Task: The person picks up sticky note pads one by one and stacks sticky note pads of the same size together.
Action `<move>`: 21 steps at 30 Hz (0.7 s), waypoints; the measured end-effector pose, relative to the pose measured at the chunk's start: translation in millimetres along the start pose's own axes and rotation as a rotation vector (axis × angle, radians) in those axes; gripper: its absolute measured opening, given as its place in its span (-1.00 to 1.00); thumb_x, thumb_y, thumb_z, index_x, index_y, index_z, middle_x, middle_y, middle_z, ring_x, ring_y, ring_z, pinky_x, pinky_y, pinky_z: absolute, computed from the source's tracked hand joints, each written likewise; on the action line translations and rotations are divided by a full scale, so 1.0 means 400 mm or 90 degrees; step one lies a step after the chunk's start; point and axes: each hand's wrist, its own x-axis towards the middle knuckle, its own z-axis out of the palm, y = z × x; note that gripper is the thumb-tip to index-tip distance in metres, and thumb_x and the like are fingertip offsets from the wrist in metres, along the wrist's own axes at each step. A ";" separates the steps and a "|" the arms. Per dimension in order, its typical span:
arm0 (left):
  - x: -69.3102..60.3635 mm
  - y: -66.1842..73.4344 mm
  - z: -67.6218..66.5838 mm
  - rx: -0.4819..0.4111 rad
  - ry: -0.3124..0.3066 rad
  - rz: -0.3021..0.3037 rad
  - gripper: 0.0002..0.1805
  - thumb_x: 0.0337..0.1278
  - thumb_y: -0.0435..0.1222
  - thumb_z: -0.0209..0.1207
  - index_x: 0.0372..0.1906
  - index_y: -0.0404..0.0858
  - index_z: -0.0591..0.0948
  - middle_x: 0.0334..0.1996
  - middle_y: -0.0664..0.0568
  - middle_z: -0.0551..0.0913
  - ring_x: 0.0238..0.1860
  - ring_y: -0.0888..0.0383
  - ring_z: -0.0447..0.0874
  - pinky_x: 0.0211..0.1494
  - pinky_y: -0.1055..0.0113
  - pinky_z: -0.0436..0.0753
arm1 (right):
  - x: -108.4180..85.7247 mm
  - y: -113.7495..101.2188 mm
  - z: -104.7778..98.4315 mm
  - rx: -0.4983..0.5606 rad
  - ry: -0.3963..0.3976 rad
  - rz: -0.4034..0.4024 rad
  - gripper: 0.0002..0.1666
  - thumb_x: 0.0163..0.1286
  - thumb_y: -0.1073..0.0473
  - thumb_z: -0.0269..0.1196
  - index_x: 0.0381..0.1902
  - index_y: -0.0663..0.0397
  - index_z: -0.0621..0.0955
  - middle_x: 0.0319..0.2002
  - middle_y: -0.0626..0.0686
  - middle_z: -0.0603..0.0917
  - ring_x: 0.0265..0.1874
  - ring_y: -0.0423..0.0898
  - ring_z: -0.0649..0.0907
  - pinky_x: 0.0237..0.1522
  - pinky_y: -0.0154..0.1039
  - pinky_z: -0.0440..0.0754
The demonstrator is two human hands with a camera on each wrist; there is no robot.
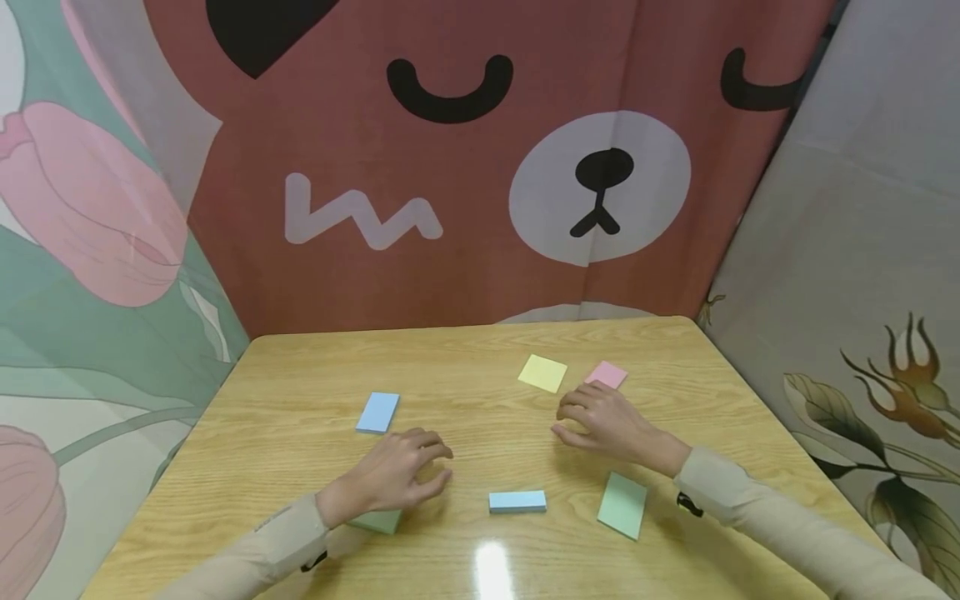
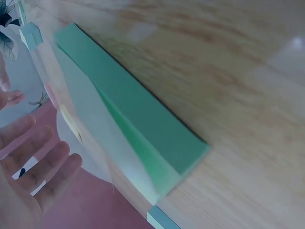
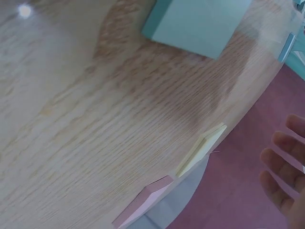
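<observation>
we are seeing the left hand [image 1: 393,471] hovering, fingers loosely bent, gripping nothing; the left green pad [image 1: 378,522] is lying at its seven o'clock, partly hidden, the blue pad [image 1: 377,412] at eleven. the right hand [image 1: 611,425] is hovering likewise, gripping nothing: pink pad [image 1: 611,373] at twelve, yellow pad [image 1: 543,373] at ten, right green pad [image 1: 622,506] at six, light-blue pad [image 1: 517,502] at eight. we are judging the pads' spacing as keeping each one separately reachable, the slack fingers as leaving both hands free.

We see nearer-left green pad [image 1: 384,522] partly hidden by left hand [image 1: 393,471], pink pad [image 1: 611,374] by right hand [image 1: 606,421]; wrist views crop both hands.
</observation>
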 end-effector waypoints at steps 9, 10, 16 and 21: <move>-0.019 -0.011 -0.012 0.011 -0.005 -0.016 -0.72 0.19 -0.10 0.26 -0.09 -0.15 0.72 -0.19 0.08 0.69 -0.25 0.19 0.66 -0.36 0.43 0.60 | -0.012 0.018 0.003 0.012 -0.042 0.054 -0.55 0.44 -0.17 0.17 -0.32 0.08 0.73 -0.27 0.01 0.70 -0.29 -0.03 0.67 -0.23 -0.07 0.63; -0.021 -0.012 -0.012 0.011 -0.004 -0.015 -0.72 0.19 -0.10 0.26 -0.09 -0.15 0.72 -0.20 0.08 0.69 -0.26 0.20 0.65 -0.36 0.44 0.60 | -0.013 0.020 0.004 0.012 -0.049 0.060 -0.55 0.43 -0.18 0.18 -0.30 0.08 0.73 -0.26 0.01 0.70 -0.27 -0.03 0.67 -0.21 -0.07 0.62; -0.032 -0.016 -0.012 0.008 0.002 -0.014 -0.72 0.20 -0.09 0.25 -0.10 -0.15 0.71 -0.20 0.08 0.67 -0.26 0.20 0.63 -0.37 0.43 0.57 | -0.017 0.029 0.008 0.014 -0.074 0.081 -0.54 0.40 -0.19 0.22 -0.20 0.10 0.70 -0.19 0.03 0.68 -0.20 0.00 0.67 -0.17 -0.06 0.60; -0.039 -0.020 -0.010 0.006 0.003 -0.017 -0.72 0.21 -0.08 0.24 -0.09 -0.14 0.71 -0.21 0.10 0.66 -0.26 0.21 0.63 -0.38 0.44 0.56 | -0.015 0.035 0.012 0.020 -0.078 0.088 -0.56 0.32 -0.14 0.29 -0.15 0.13 0.68 -0.14 0.07 0.66 -0.14 0.05 0.64 -0.16 -0.02 0.60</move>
